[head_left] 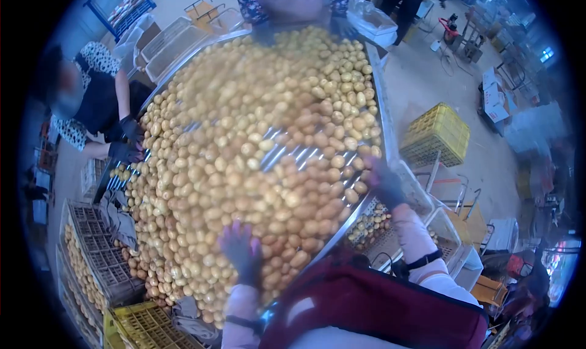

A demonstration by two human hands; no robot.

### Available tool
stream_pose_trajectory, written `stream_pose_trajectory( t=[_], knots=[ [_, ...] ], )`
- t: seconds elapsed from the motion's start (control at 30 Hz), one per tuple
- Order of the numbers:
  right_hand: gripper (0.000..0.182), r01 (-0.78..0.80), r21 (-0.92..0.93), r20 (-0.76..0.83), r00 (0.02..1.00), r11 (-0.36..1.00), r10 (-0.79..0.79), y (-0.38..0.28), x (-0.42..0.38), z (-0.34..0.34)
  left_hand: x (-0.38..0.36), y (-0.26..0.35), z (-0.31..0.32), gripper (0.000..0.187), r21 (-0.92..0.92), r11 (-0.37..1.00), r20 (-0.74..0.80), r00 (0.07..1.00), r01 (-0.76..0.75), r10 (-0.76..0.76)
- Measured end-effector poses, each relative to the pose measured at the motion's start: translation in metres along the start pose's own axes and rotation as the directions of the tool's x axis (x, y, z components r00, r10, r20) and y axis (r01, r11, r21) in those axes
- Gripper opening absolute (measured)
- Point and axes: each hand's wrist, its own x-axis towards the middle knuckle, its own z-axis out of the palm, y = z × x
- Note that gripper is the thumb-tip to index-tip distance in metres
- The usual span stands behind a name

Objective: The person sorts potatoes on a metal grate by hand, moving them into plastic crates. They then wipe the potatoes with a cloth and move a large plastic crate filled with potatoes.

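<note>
A broad heap of small, round, yellow-brown produce (pixel 201 184), like small potatoes or fruit, covers a metal-edged sorting table. My left hand (pixel 243 251), in a grey glove with pink fingertips, lies on the near part of the heap with its fingers spread. Over at the right rim (pixel 379 99) of the table is my right hand (pixel 386 181), gloved the same way. Its fingers are blurred beside a few loose pieces. Between the hands and the far side, bare metal slats (pixel 287 157) show through the heap.
Across the table stands a person with gloved hands (pixel 264 34) at the heap; another person's gloved hands (pixel 129 151) work at the left edge. Below my right arm sits a crate of produce (pixel 369 230). Yellow crates (pixel 436 135) stand right and front left, grey crates (pixel 101 245) at left.
</note>
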Motion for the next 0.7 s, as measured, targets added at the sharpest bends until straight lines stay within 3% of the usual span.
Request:
stream_pose_trajectory(
  t=[0.03,0.07,0.17,0.2,0.27,0.37,0.43,0.5,0.57,0.67,0.7],
  knots=[
    [0.042,0.185,-0.150,0.165,0.973,0.971,-0.160,-0.027,0.004,0.022,0.001,0.001,0.000,0.040,0.008,1.000,0.021,1.000,0.017,-0.017],
    [0.040,0.321,-0.184,0.241,0.931,0.929,-0.273,-0.007,0.005,0.068,0.001,0.002,-0.002,0.040,0.010,1.000,0.047,0.999,0.026,-0.026],
    [0.033,0.265,-0.288,0.353,0.923,0.920,-0.156,0.001,0.025,0.101,0.007,0.003,-0.009,0.040,0.020,0.998,0.045,0.997,0.060,-0.061],
    [0.029,0.315,-0.193,0.321,0.915,0.929,-0.244,0.000,0.032,0.096,0.009,0.004,-0.010,0.040,0.020,0.998,0.011,0.998,0.066,-0.066],
    [0.029,0.146,-0.053,0.210,0.969,0.988,-0.132,-0.035,0.038,0.075,0.013,0.007,-0.008,0.042,0.010,0.997,-0.053,0.996,0.075,-0.074],
    [0.027,0.116,-0.041,0.069,0.991,0.992,-0.113,-0.119,0.051,0.078,0.015,0.004,-0.007,0.043,-0.030,0.993,-0.020,0.993,0.117,-0.118],
    [0.029,0.232,0.307,0.035,0.966,0.923,-0.255,-0.179,0.058,0.107,0.013,0.004,-0.006,0.044,-0.042,0.990,0.002,0.991,0.131,-0.132],
    [0.035,0.393,0.372,0.007,0.905,0.841,-0.425,-0.231,0.074,0.143,0.012,0.002,-0.006,0.045,-0.050,0.988,0.024,0.990,0.143,-0.142],
    [0.038,0.638,0.216,-0.060,0.764,0.739,-0.642,-0.272,0.098,0.185,0.012,0.004,-0.011,0.046,-0.071,0.989,0.005,0.991,0.131,-0.131],
    [0.049,0.587,-0.071,0.423,0.750,0.807,-0.508,-0.315,0.113,0.242,0.015,0.007,-0.020,0.046,-0.101,0.987,-0.004,0.992,0.124,-0.125],
    [0.050,0.602,-0.081,0.502,0.713,0.794,-0.489,-0.318,0.122,0.252,0.014,0.006,-0.021,0.046,-0.112,0.986,-0.004,0.992,0.126,-0.127]
  ],
)
